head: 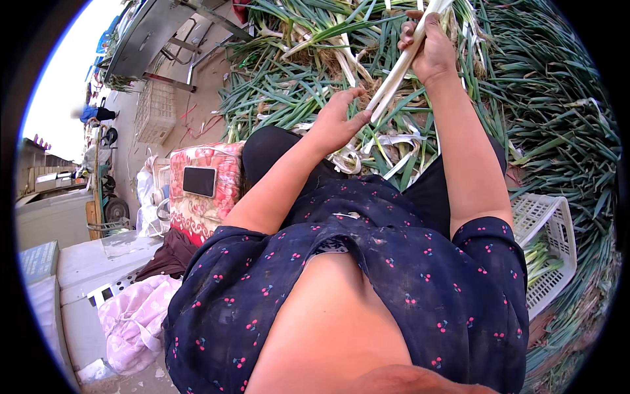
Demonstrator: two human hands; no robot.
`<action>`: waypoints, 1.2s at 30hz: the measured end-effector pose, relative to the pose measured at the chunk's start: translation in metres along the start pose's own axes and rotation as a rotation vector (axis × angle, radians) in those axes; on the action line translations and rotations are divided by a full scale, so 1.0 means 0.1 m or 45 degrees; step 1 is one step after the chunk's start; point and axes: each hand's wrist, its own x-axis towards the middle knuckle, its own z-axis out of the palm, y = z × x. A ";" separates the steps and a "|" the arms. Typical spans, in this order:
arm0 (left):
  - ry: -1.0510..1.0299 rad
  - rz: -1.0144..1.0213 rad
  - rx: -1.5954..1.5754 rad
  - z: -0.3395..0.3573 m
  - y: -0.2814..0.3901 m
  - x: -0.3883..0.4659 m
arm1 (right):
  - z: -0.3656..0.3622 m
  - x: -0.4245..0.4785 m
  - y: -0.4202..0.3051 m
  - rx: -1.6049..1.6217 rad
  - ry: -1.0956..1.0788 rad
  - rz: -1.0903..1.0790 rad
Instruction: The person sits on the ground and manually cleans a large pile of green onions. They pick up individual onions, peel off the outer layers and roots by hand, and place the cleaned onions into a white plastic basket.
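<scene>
My right hand (435, 51) is closed round the white stalks of green onions (401, 69), near the top of the picture. They slant down and left, with their white lower ends close to the fingertips of my left hand (339, 118). That left hand is spread, its thumb beside the stalk ends; whether it touches them I cannot tell. Beneath both hands lies a loose heap of green onions (290, 98) with green leaves, roots and peeled white skins (398, 143).
A dense bank of green onions (556, 98) fills the right. A white plastic crate (566, 236) holding some stands by my right side. Left are a floral cushioned seat (197, 221) with a smartphone (199, 181), another crate (156, 111), a metal table (142, 42) and, farther off, a person (96, 114).
</scene>
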 end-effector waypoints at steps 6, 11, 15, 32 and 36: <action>-0.153 -0.126 -0.598 0.26 0.21 0.21 | -0.04 -0.17 0.07 0.166 -0.137 0.038; -0.313 -0.259 -0.676 0.44 0.14 0.04 | -0.06 -0.13 -0.01 -0.050 0.455 -0.041; -0.605 -0.212 -0.449 0.47 -0.33 -0.05 | 0.08 -0.26 0.19 -0.317 0.147 0.067; 0.504 -0.393 -1.314 -0.36 -0.25 0.65 | 0.27 -0.60 0.65 -1.815 -0.895 0.458; 0.776 -0.055 0.050 -0.78 -1.22 0.86 | 0.48 -0.72 0.28 -1.942 -0.667 0.408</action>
